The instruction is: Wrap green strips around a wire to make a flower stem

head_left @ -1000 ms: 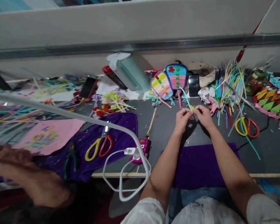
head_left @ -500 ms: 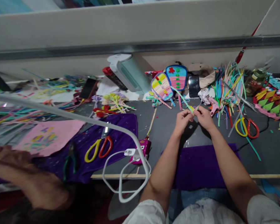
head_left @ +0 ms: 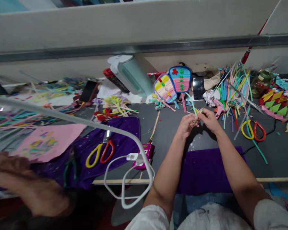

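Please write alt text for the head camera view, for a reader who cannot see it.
Two bare hands, left hand and right hand, meet over a dark table and pinch a thin green strip. Around them lie two pairs of scissors, coloured strips, two paper fans and purple cloth.

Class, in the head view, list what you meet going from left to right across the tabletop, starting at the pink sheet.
Pink sheet → yellow-and-red scissors on the purple cloth → magenta box → left hand → right hand → second scissors → triangle garland.
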`<state>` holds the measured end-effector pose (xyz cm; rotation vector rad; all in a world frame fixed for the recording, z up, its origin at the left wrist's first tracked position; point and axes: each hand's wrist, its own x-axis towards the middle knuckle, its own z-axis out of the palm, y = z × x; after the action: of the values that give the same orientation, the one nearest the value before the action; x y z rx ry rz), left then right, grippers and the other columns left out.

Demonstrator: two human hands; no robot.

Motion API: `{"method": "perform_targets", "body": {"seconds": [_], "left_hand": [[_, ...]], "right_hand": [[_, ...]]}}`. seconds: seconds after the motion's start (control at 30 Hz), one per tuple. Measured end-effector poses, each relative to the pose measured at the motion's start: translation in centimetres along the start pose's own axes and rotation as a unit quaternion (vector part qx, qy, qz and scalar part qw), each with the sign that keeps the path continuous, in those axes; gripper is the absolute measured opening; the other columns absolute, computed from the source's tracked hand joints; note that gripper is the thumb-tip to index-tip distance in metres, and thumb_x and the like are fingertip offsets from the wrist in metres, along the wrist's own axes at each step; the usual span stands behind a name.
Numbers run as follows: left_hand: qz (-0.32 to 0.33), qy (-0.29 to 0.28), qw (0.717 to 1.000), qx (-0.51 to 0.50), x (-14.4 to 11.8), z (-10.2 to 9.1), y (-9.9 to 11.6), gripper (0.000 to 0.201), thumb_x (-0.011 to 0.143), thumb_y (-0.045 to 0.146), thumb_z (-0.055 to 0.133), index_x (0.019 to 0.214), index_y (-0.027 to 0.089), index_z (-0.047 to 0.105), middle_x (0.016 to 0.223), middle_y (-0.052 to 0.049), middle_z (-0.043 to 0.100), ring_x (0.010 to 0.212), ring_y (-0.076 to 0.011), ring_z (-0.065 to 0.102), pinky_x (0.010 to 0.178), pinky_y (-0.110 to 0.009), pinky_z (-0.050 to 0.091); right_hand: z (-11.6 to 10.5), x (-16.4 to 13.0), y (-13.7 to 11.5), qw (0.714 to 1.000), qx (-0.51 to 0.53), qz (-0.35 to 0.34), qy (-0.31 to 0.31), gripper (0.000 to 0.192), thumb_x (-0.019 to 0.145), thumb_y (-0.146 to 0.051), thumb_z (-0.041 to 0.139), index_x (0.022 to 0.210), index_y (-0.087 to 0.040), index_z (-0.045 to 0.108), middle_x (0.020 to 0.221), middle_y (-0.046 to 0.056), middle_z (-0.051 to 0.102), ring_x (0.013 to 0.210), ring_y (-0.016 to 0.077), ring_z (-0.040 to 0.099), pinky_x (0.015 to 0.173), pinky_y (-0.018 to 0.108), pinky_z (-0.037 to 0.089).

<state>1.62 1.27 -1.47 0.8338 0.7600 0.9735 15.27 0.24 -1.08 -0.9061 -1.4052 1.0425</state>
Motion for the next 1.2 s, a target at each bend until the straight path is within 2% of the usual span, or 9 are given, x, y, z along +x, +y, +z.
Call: {"method": "perform_targets", "body": {"seconds": [0.13, 0.3, 0.4, 0.5, 0.57, 0.67, 0.87, 1.03, 1.2], "left_hand": [[0.153, 0.049, 0.976, 0.147, 0.0, 0.4, -0.2, 0.015, 0.070, 0.025, 0.066, 0.063, 0.015, 0.058, 0.058, 0.002, 0.053, 0.053, -0.0082, 0.048, 0.058, -0.023, 0.042], [0.350, 0.094, 0.849, 0.385, -0.3, 0.7, -0.6, 0.019, 0.078, 0.024, 0.060, 0.061, 0.017, 0.054, 0.063, 0.001, 0.051, 0.061, -0.0107, 0.046, 0.062, -0.025, 0.038], [0.400, 0.104, 0.782, 0.466, -0.4, 0.6, -0.8, 0.019, 0.081, 0.022, 0.057, 0.063, 0.018, 0.052, 0.064, 0.000, 0.051, 0.064, -0.0124, 0.047, 0.064, -0.027, 0.037], [0.407, 0.106, 0.759, 0.496, -0.3, 0.6, -0.9, 0.016, 0.081, 0.021, 0.056, 0.065, 0.018, 0.053, 0.066, 0.000, 0.051, 0.064, -0.0128, 0.047, 0.064, -0.027, 0.037], [0.391, 0.098, 0.779, 0.480, -0.2, 0.6, -0.9, 0.017, 0.081, 0.021, 0.057, 0.065, 0.018, 0.054, 0.065, 0.000, 0.051, 0.062, -0.0121, 0.047, 0.061, -0.026, 0.037], [0.345, 0.094, 0.837, 0.414, 0.0, 0.5, -0.9, 0.018, 0.077, 0.022, 0.060, 0.061, 0.017, 0.054, 0.062, 0.001, 0.050, 0.058, -0.0105, 0.045, 0.057, -0.024, 0.036], [0.168, 0.044, 0.960, 0.219, 0.1, 0.0, -0.5, 0.016, 0.072, 0.026, 0.064, 0.061, 0.016, 0.060, 0.055, 0.002, 0.054, 0.052, -0.0089, 0.049, 0.057, -0.024, 0.041], [0.054, 0.015, 0.995, 0.084, -0.1, 0.0, 0.1, 0.017, 0.062, 0.027, 0.071, 0.060, 0.014, 0.060, 0.055, 0.002, 0.055, 0.047, -0.0080, 0.049, 0.053, -0.024, 0.047], [-0.060, -0.053, 0.997, 0.009, -0.3, -0.3, 0.5, 0.021, 0.059, 0.027, 0.073, 0.067, 0.013, 0.060, 0.055, 0.001, 0.056, 0.044, -0.0084, 0.050, 0.048, -0.024, 0.047]], "right_hand": [[-0.3, 0.2, 0.4, 0.999, -0.015, 0.023, 0.022, 0.028, 0.080, -0.043, 0.059, 0.068, -0.018, 0.053, 0.064, -0.003, 0.049, 0.061, 0.0107, 0.043, 0.060, 0.025, 0.036], [-0.8, 0.3, 1.2, 0.995, -0.073, 0.028, 0.057, 0.030, 0.081, -0.044, 0.056, 0.067, -0.018, 0.053, 0.062, -0.003, 0.047, 0.060, 0.0107, 0.041, 0.058, 0.025, 0.033], [-1.0, 0.3, 1.6, 0.990, -0.124, 0.037, 0.063, 0.028, 0.080, -0.043, 0.056, 0.069, -0.018, 0.054, 0.063, -0.003, 0.050, 0.060, 0.0113, 0.042, 0.059, 0.026, 0.034], [-1.2, 0.3, 1.8, 0.983, -0.169, 0.041, 0.063, 0.024, 0.081, -0.040, 0.053, 0.069, -0.018, 0.054, 0.064, -0.002, 0.051, 0.060, 0.0115, 0.042, 0.061, 0.026, 0.035], [-1.3, 0.3, 1.7, 0.980, -0.185, 0.033, 0.058, 0.024, 0.082, -0.038, 0.051, 0.069, -0.019, 0.053, 0.065, -0.002, 0.051, 0.061, 0.0117, 0.042, 0.062, 0.026, 0.035], [-1.4, 0.2, 1.3, 0.982, -0.183, 0.012, 0.041, 0.024, 0.084, -0.037, 0.050, 0.069, -0.019, 0.052, 0.064, -0.002, 0.049, 0.062, 0.0120, 0.042, 0.063, 0.026, 0.034], [-1.2, 0.3, 0.7, 0.995, -0.102, -0.014, 0.000, 0.024, 0.085, -0.038, 0.051, 0.070, -0.019, 0.052, 0.068, -0.002, 0.050, 0.067, 0.0129, 0.046, 0.067, 0.027, 0.037], [-0.8, 0.1, 0.0, 0.999, -0.043, -0.003, -0.019, 0.027, 0.082, -0.044, 0.056, 0.070, -0.019, 0.053, 0.068, -0.001, 0.051, 0.068, 0.0132, 0.047, 0.068, 0.028, 0.039], [-0.4, -0.1, -1.0, 0.999, 0.022, 0.010, -0.048, 0.027, 0.081, -0.045, 0.058, 0.071, -0.020, 0.054, 0.066, -0.001, 0.051, 0.064, 0.0129, 0.047, 0.064, 0.027, 0.039]]}}
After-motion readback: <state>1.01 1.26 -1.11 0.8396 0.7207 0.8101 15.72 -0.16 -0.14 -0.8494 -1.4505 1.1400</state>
